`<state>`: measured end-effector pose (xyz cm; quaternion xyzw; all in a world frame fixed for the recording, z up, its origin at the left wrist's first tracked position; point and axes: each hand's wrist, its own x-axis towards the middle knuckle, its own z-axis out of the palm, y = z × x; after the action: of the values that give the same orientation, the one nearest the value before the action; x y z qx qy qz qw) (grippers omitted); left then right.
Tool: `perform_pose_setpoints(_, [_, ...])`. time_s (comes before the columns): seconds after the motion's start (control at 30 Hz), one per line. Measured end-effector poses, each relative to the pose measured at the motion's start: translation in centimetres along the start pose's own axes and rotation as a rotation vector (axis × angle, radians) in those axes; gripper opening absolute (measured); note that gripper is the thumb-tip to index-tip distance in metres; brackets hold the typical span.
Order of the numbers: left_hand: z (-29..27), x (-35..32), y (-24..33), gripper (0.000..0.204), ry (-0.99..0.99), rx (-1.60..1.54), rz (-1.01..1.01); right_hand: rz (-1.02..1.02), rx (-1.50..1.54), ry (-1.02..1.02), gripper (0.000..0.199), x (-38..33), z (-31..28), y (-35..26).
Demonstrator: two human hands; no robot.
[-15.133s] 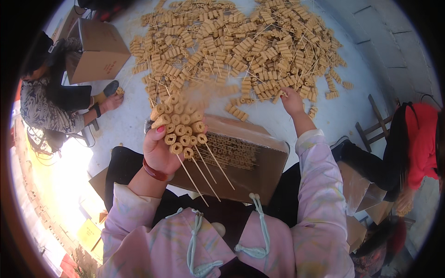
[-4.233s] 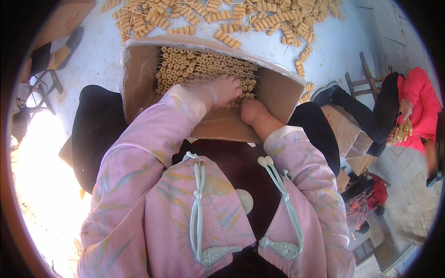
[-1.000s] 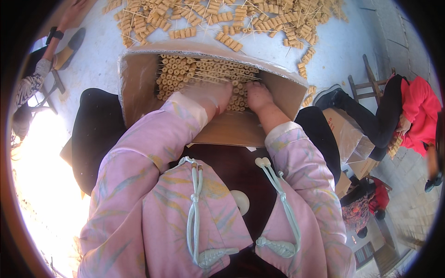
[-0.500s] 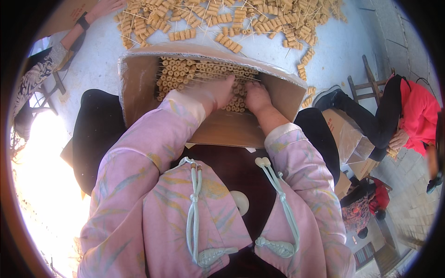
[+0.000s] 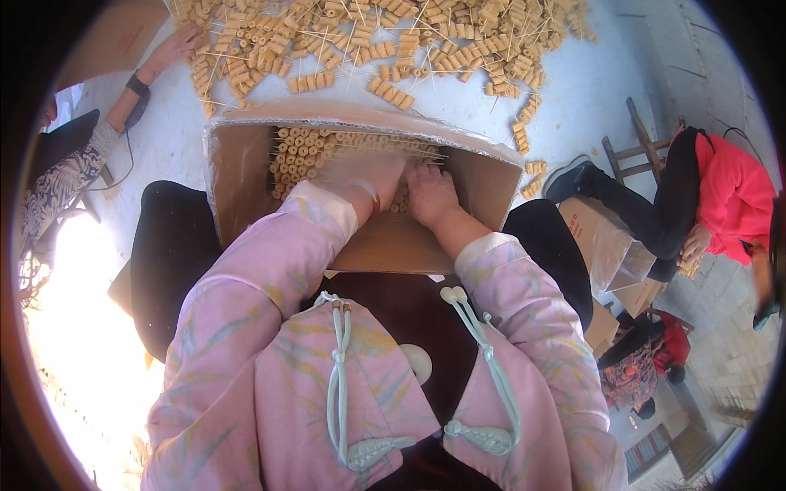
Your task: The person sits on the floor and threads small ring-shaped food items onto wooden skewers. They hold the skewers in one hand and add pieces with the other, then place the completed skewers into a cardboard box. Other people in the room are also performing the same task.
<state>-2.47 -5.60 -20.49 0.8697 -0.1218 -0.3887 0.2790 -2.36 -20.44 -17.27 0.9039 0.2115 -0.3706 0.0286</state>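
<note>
A cardboard box (image 5: 246, 176) stands open in front of me, holding rows of tan, ring-shaped snack pieces on thin wooden sticks. These skewers (image 5: 295, 157) lie stacked, with their hollow round ends facing me. Both of my hands are inside the box. My left hand (image 5: 368, 176) is over the middle of the stack, so smeared by motion that its fingers cannot be made out. Beside it, my right hand (image 5: 432, 195) has its fingers drawn together and bent on the skewers near the stack's right side. Part of the stack is hidden under both hands.
A large heap of loose skewers (image 5: 458, 41) spreads over the pale table (image 5: 606, 74) beyond the box. At far left, a co-worker's hand (image 5: 168, 53) reaches to the heap. Another person in red (image 5: 733, 196) sits at right beside a wooden stool (image 5: 643, 147) and cardboard boxes (image 5: 585, 225).
My right hand has shifted slightly left, closer to my left hand, which is still blurred over the stack. The co-worker's hand at far left has come down to the heap. The view has shifted slightly.
</note>
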Motion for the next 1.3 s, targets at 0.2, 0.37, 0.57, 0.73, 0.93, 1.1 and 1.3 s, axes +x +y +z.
perform_pose_setpoints(0.2, [-1.1, -0.2, -0.1, 0.049, -0.057, -0.059, -0.001, -0.057, 0.05, 0.035, 0.056, 0.2, 0.4, -0.1])
perform_pose_setpoints(0.37, [-3.6, -1.9, 0.6, 0.05, -0.207, 0.025, -0.011, -0.054, 0.065, 0.092, 0.058, -0.3, -0.2, -0.7])
perform_pose_setpoints(0.57, [-7.6, -6.7, 3.8, 0.045, -0.267, 0.17, -0.02, -0.191, 0.166, -0.08, 0.053, -2.5, -6.1, -2.3])
perform_pose_setpoints(0.73, [-11.5, -14.1, 6.9, 0.041, -0.146, 0.324, 0.247, -0.45, 0.373, 0.024, 0.036, -8.1, -11.2, -3.1])
perform_pose_setpoints(0.93, [-11.3, -18.8, 7.4, 0.035, 0.059, 0.106, 0.519, -0.591, 0.502, 0.267, 0.031, -14.4, -12.7, -2.7])
perform_pose_setpoints(1.1, [-9.6, -16.0, 4.6, 0.043, 0.193, 0.182, 0.405, -0.59, 0.525, 0.449, 0.036, -13.6, -14.7, -1.6])
perform_pose_setpoints(1.3, [-10.1, -15.3, 3.9, 0.052, 0.148, 0.253, 0.443, -0.558, 1.141, 0.327, 0.034, -10.4, -18.3, 7.7])
